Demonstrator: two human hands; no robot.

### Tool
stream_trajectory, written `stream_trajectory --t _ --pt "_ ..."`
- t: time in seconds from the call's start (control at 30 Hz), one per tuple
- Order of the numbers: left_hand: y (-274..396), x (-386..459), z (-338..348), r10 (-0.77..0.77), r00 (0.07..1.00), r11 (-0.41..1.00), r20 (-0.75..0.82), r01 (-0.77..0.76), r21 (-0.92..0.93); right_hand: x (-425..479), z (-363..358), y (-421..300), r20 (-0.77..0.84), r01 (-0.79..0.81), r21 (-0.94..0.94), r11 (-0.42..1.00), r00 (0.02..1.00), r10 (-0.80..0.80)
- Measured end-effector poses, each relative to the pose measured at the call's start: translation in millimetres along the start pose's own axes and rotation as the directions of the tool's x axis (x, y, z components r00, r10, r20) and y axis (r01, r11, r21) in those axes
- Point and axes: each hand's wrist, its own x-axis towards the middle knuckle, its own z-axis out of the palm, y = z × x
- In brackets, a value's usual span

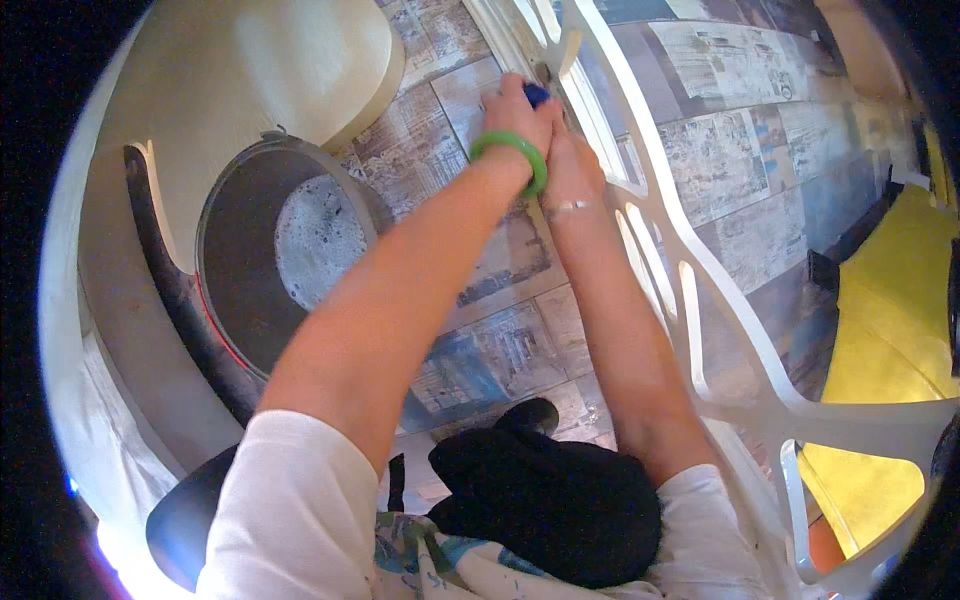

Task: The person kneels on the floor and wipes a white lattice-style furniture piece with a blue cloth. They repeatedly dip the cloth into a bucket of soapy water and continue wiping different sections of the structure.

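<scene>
My left hand, with a green bangle at its wrist, reaches low beside the base of a white cut-out partition. Its fingers are closed around a small dark blue item, whose kind I cannot make out. Right against it is my right hand, with a thin clear band at the wrist; its fingers are partly hidden, and whether they also grip the item does not show. To the left of my arms stands a grey bucket holding foamy liquid.
A rounded cream panel curves at the upper left, beyond the bucket. Patterned wood-look tiles cover the floor. Beyond the partition, a yellow upholstered seat stands at the right. The partition runs close along my right arm.
</scene>
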Motion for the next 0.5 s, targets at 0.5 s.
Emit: stream_trajectory --t 0.5 --pt "7.0 -61.5 28.2 0.114 0.993 0.981 -0.006 -0.114 -0.16 -34.5 3.6 74.6 0.011 -0.013 -0.065 0.998 1.0 0.013"
